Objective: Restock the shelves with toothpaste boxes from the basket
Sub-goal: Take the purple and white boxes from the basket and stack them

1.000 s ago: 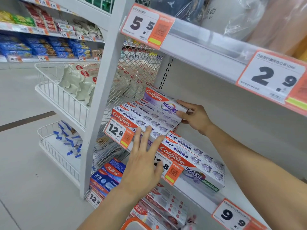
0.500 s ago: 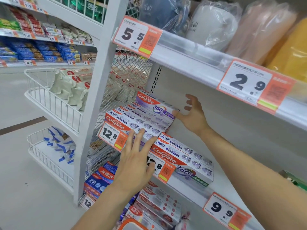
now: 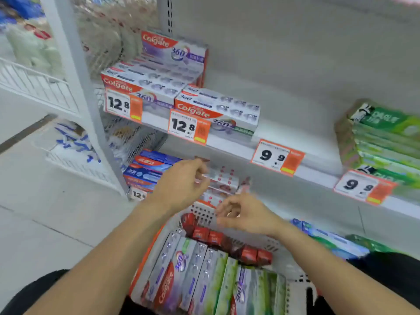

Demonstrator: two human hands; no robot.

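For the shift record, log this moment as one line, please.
left hand: empty, open | right hand: empty, open | both above basket | toothpaste boxes in basket | Colgate stacks on shelf

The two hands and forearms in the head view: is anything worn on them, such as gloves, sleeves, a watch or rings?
Nothing is worn that I can see. The left hand and the right hand are bare, with no gloves. Both forearms are uncovered to the bottom edge of the picture, with no sleeves and no watch. The fingers are blurred, so a thin ring cannot be excluded.

Pale tiled floor [image 3: 45, 223]; white shelving upright [image 3: 75, 87]; evenly lit.
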